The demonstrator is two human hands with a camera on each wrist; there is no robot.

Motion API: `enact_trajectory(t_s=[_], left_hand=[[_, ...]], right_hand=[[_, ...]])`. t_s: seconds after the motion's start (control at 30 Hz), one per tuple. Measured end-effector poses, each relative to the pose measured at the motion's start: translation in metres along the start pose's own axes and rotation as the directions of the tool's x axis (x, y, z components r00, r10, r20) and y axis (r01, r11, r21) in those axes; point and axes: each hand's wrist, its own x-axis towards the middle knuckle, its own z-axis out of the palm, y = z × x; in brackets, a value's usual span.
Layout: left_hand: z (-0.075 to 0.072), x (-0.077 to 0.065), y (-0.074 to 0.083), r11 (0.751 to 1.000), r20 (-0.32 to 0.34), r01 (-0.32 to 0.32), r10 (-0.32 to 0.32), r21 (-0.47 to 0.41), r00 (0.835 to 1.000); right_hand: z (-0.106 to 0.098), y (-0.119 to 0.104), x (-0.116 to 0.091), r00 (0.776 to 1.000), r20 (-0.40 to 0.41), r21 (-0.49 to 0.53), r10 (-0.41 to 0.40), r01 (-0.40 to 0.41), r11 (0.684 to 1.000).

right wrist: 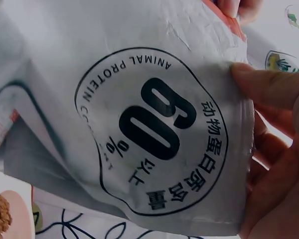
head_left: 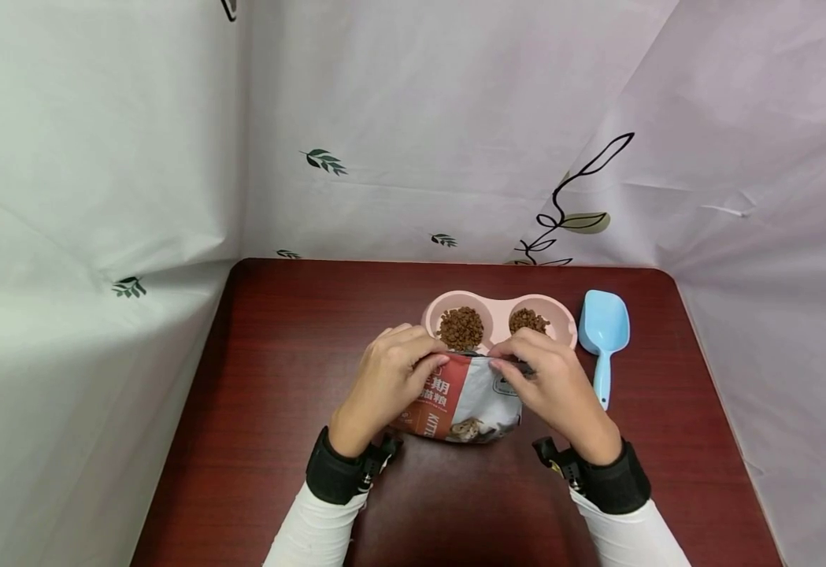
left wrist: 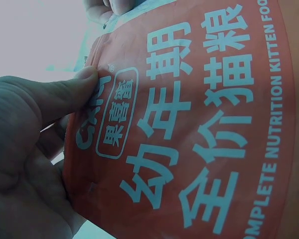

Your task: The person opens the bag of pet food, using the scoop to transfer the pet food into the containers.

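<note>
A red and silver bag of kitten food (head_left: pixel 465 405) stands on the table in front of me, its top edge toward the bowls. My left hand (head_left: pixel 390 378) pinches the red side of that edge between thumb and fingers. On the silver side, my right hand (head_left: pixel 550 378) pinches the same edge. In the left wrist view the thumb (left wrist: pixel 74 89) lies flat on the red front. From the right wrist, the other thumb (right wrist: pixel 269 87) presses near the bag's rim. Just beyond the bag sits a pink double bowl (head_left: pixel 499 311) with brown kibble (head_left: pixel 461 328) in both halves, partly covered by my hands.
A light blue scoop (head_left: pixel 604 323) lies right of the bowl, its handle toward me. Under everything is a dark red wooden table (head_left: pixel 299 354) with rounded far corners. White cloth (head_left: pixel 413 157) printed with leaves hangs behind it and along both sides.
</note>
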Motion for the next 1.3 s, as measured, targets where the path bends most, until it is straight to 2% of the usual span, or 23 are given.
enact_trajectory(t_s=[0.17,0.33,0.87,1.2,1.3], left_hand=[[0.0,0.0,0.0,1.0,0.0,0.0,0.0,0.007,1.0],[0.0,0.0,0.0,1.0,-0.004,-0.003,0.003,0.006,1.0],[0.002,-0.001,0.001,1.0,-0.012,-0.013,0.013,-0.003,1.0],[0.001,-0.002,0.002,1.0,-0.014,-0.014,0.015,0.015,1.0],[0.001,-0.002,0.003,1.0,-0.016,-0.013,0.013,0.019,1.0]], right_hand=[[0.0,-0.005,0.004,0.999,0.036,-0.065,-0.01,0.012,0.998],[0.003,-0.009,0.009,0.997,0.067,-0.048,-0.027,0.03,0.998],[0.012,-0.009,0.01,0.999,-0.015,0.003,-0.042,0.042,0.999],[0.013,-0.017,0.013,0.996,0.059,-0.106,-0.063,0.069,0.992],[0.015,-0.02,0.016,0.995,0.059,-0.105,-0.083,0.089,0.99]])
